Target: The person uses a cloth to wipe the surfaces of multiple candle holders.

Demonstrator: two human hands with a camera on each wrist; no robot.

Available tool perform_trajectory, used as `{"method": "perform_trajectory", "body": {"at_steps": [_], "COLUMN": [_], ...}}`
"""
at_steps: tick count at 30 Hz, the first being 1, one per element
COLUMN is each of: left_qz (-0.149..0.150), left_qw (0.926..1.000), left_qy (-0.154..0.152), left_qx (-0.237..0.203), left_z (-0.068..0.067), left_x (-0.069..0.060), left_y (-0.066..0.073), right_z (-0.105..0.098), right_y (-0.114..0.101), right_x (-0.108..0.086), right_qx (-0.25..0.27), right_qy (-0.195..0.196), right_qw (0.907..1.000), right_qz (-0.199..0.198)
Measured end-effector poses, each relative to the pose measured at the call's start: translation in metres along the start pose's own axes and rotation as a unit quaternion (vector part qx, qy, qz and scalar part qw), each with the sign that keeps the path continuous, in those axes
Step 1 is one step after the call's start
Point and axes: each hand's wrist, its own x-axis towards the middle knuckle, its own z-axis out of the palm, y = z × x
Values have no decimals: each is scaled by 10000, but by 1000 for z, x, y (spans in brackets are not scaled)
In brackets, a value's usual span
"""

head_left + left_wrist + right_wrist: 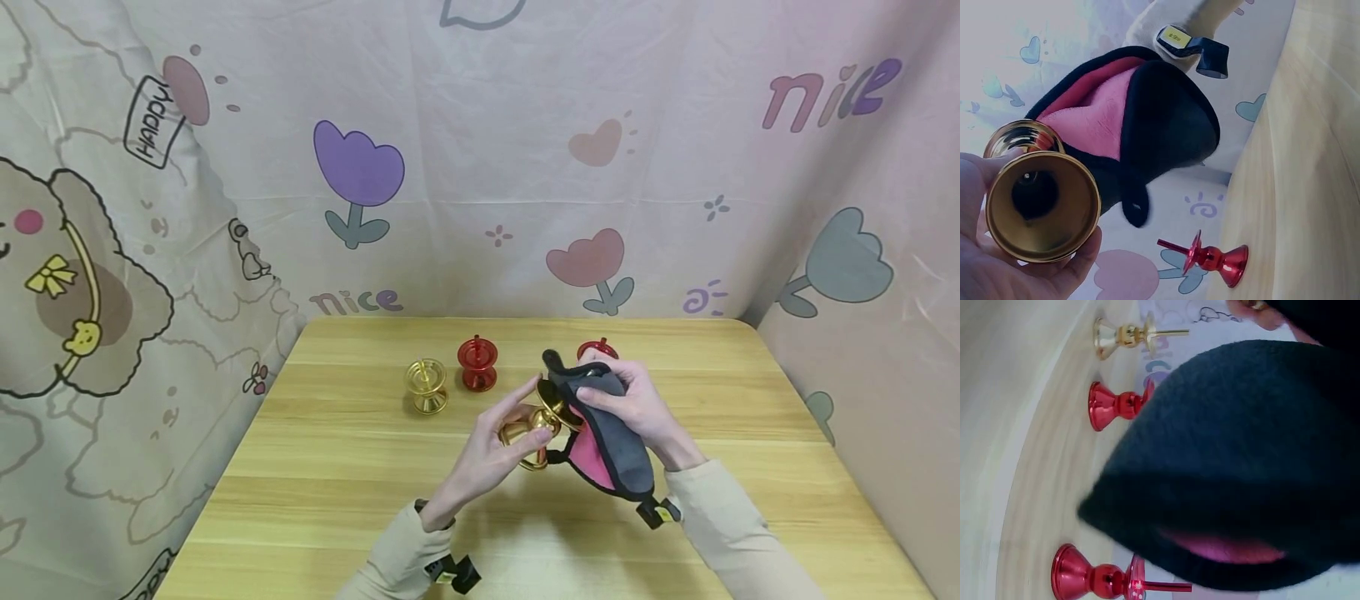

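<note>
My left hand (487,450) holds a gold candle holder (546,419), tipped on its side. In the left wrist view its hollow flared base (1069,219) faces the camera. My right hand (645,404) grips a folded dark blue-grey cloth mitt (622,450) with black trim and a fluffy pink lining (1094,125). In the head view the mitt lies against the gold holder's dish. The mitt hides much of the right wrist view. Beyond the hands stand another gold candle holder (426,387) and a red candle holder (477,364). A second red candle holder (597,347) is partly hidden behind my right hand.
The wooden table (315,500) ends at a patterned cloth backdrop (480,167). Cloth also hangs on both sides. Each wrist wears a small black camera, one (453,573) at the left sleeve and one (658,511) at the right.
</note>
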Motion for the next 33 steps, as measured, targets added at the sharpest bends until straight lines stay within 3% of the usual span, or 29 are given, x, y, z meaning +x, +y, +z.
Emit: {"method": "perform_trajectory", "body": {"at_steps": [3, 10, 20, 24, 28, 33], "left_qz": [18, -49, -80, -116, -60, 13], "left_qw": [10000, 9997, 9997, 9997, 9999, 9998], "left_qy": [49, 88, 7, -3, -45, -103], "left_qx": [-52, -223, -230, -199, -136, -151], "left_z": [2, 5, 8, 8, 8, 8], "left_x": [0, 1, 1, 0, 0, 0], "left_y": [0, 3, 3, 3, 4, 3], "right_z": [-1, -5, -10, -10, -9, -6], "right_y": [-2, -7, -10, -9, -5, -1], "right_x": [0, 1, 3, 3, 0, -4], "right_qx": [-350, -1167, -1310, -1367, -1425, -959], "right_qy": [-300, -604, -1274, -1328, -1127, -820], "right_qw": [9989, 9903, 9803, 9799, 9829, 9917], "right_qz": [105, 457, 748, 588, 311, 227]}}
